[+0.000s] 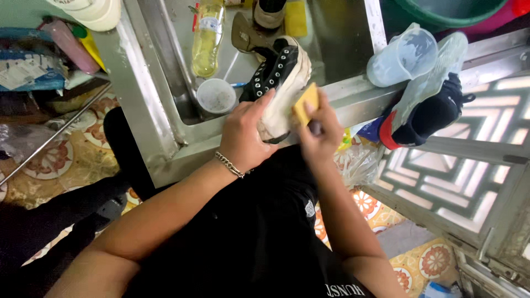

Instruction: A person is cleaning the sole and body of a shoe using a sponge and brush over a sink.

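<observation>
Head cam, looking down at the sink edge. Left hand (247, 135) is wrapped around a black sneaker (279, 77) with a dirty white sole, fingers closed on its side, holding it tilted over the front rim of the steel sink (165, 110). Chain bracelet (229, 164) on that wrist. Right hand (320, 135) has fingers closed on a yellow sponge (306, 104), pressed against the sole of the sneaker. Sneaker sits half over the basin, heel end toward me.

In the basin: a small white cup (216, 95) just beside the sneaker, a yellowish plastic bottle (208, 38) lying further back. On the counter to the right: a clear plastic jug (402, 55) on its side, and a second shoe (428, 107), dark with a pale sole, touching it. Patterned tile floor (72, 160) below.
</observation>
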